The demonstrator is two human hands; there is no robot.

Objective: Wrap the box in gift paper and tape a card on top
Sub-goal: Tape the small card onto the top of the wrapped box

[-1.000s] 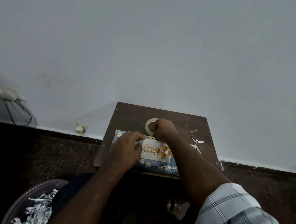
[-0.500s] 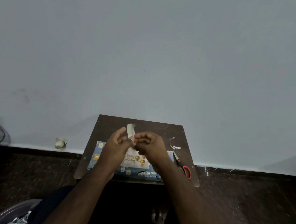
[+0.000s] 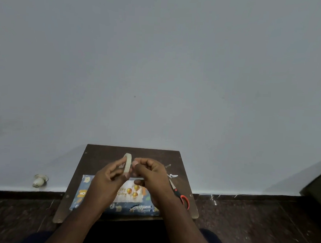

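Currently both hands are raised above the small dark brown wooden table [image 3: 102, 155], which stands against a pale grey wall [image 3: 159, 65]. The left hand [image 3: 108, 178] holds a pale, translucent roll of adhesive tape [image 3: 127, 163] upright and edge-on to the camera, fingers curled round its lower part. The right hand [image 3: 151, 173] sits just beside the roll, its fingers curled and the thumb and fingertips pinched at the roll's near edge; whether a free tape end is caught between them cannot be told. Below the hands, the flat rectangular box wrapped in blue patterned gift paper [image 3: 81, 193] lies on the table's near half. A white birthday card with gold balloons [image 3: 131, 192] lies flat on top of the box, partly hidden by the wrists. Red-handled scissors [image 3: 181, 196] lie on the table just right of the box, beside small white paper scraps [image 3: 172, 176]. A small white object [image 3: 39, 180] sits on the floor against the wall, to the left.
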